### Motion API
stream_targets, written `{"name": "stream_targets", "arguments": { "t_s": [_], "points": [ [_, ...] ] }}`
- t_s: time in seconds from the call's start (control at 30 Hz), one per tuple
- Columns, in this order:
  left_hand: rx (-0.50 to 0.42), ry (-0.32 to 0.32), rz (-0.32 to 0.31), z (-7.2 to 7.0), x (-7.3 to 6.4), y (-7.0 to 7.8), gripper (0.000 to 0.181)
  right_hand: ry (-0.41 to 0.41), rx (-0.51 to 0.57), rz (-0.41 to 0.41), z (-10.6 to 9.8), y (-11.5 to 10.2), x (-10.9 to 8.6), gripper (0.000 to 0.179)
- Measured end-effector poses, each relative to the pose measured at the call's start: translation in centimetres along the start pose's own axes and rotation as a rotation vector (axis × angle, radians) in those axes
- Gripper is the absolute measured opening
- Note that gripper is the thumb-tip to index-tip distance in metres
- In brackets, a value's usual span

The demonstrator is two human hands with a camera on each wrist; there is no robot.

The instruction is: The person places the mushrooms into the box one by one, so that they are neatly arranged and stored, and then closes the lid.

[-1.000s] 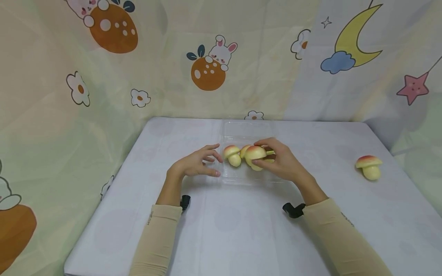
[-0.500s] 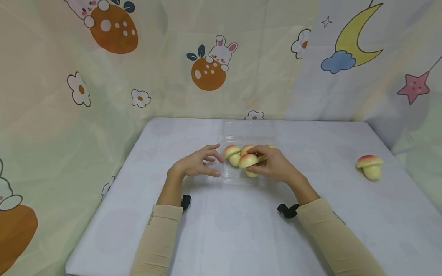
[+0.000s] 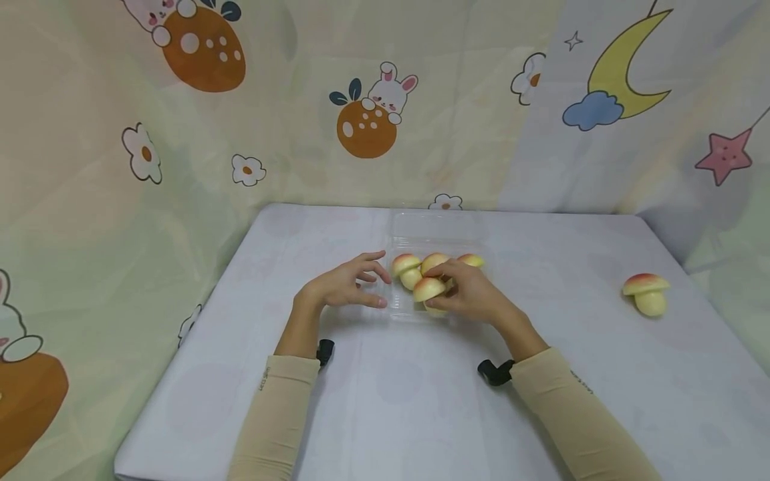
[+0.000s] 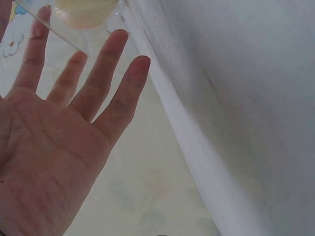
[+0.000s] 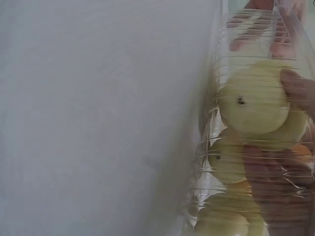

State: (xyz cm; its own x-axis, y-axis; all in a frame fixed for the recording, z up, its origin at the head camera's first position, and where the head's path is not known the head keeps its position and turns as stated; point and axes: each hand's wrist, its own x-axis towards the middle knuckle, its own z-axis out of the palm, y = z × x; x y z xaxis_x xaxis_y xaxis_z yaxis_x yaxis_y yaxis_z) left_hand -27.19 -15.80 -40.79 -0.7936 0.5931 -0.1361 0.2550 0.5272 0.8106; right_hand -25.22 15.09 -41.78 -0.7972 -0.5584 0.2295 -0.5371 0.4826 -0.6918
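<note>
A toy mushroom with a red-and-yellow cap is gripped between the thumb and fingers of my right hand, low in the front part of a clear plastic box. Behind it in the box sit more such mushrooms: one at the left, one in the middle and one at the right, partly covered by my hand. Through the ribbed wall, the right wrist view shows pale mushroom undersides. My left hand stands at the box's left side, fingers spread and holding nothing.
Another toy mushroom stands by itself on the white-covered table, far to the right. The box's clear lid lies back toward the rear edge. A printed cloth hangs behind and at both sides.
My right hand has moved left and toward me with its mushroom, uncovering the mushroom at the right of the box. The left hand has stayed in place.
</note>
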Motion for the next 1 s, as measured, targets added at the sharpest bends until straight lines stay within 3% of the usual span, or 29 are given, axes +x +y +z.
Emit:
{"name": "stream_targets", "arguments": {
  "t_s": [0.73,1.0],
  "points": [
    [0.022,0.002,0.006,0.03,0.13,-0.08,0.052,-0.022,-0.095,0.005,0.12,-0.15,0.09,0.049],
    [0.021,0.002,0.004,-0.10,0.10,-0.22,0.053,-0.017,-0.071,-0.022,-0.06,-0.40,0.00,0.047]
  ]
}}
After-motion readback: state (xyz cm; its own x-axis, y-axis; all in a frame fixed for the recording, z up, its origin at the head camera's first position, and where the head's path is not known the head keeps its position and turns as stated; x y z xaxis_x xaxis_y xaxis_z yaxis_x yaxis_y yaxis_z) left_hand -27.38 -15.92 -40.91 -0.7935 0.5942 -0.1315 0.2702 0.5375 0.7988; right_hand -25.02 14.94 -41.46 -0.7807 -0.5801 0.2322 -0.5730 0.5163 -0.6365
